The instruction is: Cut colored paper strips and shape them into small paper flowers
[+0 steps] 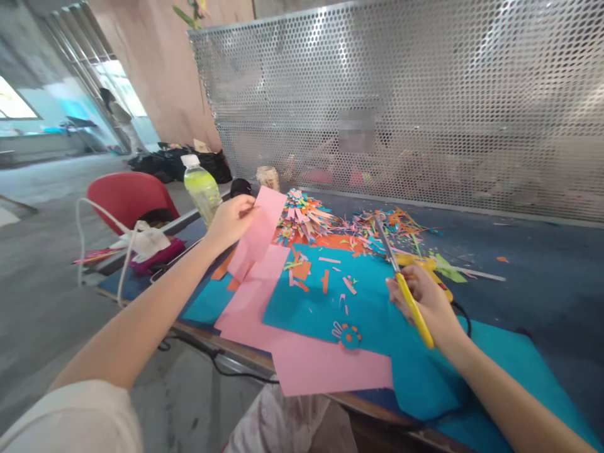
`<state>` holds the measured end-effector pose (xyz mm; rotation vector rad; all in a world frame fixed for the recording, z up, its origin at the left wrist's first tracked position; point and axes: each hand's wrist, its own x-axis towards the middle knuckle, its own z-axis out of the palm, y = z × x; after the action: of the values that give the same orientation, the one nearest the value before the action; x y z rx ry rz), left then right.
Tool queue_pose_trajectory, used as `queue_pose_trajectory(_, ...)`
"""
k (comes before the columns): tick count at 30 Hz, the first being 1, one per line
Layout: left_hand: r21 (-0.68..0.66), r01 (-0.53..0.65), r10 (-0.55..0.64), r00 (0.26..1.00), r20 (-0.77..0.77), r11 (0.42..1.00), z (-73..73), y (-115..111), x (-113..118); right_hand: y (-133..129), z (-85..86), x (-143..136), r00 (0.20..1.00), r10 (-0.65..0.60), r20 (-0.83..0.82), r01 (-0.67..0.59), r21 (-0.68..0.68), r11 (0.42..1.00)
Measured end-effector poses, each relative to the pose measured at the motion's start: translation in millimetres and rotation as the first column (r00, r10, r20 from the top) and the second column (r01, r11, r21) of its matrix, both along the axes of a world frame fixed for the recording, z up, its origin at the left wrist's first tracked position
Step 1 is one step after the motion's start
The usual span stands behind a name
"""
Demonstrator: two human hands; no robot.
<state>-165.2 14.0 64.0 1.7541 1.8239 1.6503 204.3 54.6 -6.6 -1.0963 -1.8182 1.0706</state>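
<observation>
My left hand (232, 220) pinches a strip of pink paper (259, 233) by its upper left edge and holds it above the table. In my right hand (422, 296) is a pair of scissors (409, 302) with yellow handles, blades pointing up and away from me, apart from the pink strip. Under the hands lie blue paper sheets (372, 314) and larger pink sheets (325, 371). Small pink and orange paper scraps (325, 281) are strewn over the blue sheet. A small blue paper flower (350, 336) with an orange centre lies near its front edge.
Behind the sheets stand a pile of layered paper flowers (304, 217) and a heap of paper shreds (396, 220). A yellow tool (441, 283) with a black cord lies beside my right hand. A bottle (202, 189), red chair (132, 195) and perforated metal screen (415, 82) surround the table.
</observation>
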Motion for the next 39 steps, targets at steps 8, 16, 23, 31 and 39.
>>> queue_pose_trajectory(8, 0.368, 0.210, -0.358, 0.845, 0.399, 0.906, 44.8, -9, 53, -8, 3.1, 6, 0.976, 0.125, 0.177, -0.151, 0.140, 0.978)
queue_pose_trajectory(16, 0.505, 0.183, -0.479, 0.682, 0.552, 0.843, 25.1, 13, 89, -13, 17.8, 8, 0.880, 0.154, 0.449, -0.248, 0.158, 0.956)
queue_pose_trajectory(23, 0.565, 0.079, -0.457, 0.683, 0.570, 0.822, 20.9, 24, 82, -10, 20.4, 12, 0.907, 0.260, 0.332, -0.300, 0.073, 0.951)
queue_pose_trajectory(31, 0.535, 0.012, -0.410, 0.657, 0.633, 0.845, 2.1, 23, 61, -15, 24.3, 9, 0.913, 0.328, 0.243, -0.332, -0.025, 0.943)
queue_pose_trajectory(39, 0.506, -0.101, -0.330, 0.646, 0.688, 0.857, 1.0, 21, 60, -14, 22.3, 10, 0.901, 0.299, 0.315, -0.315, 0.001, 0.949)
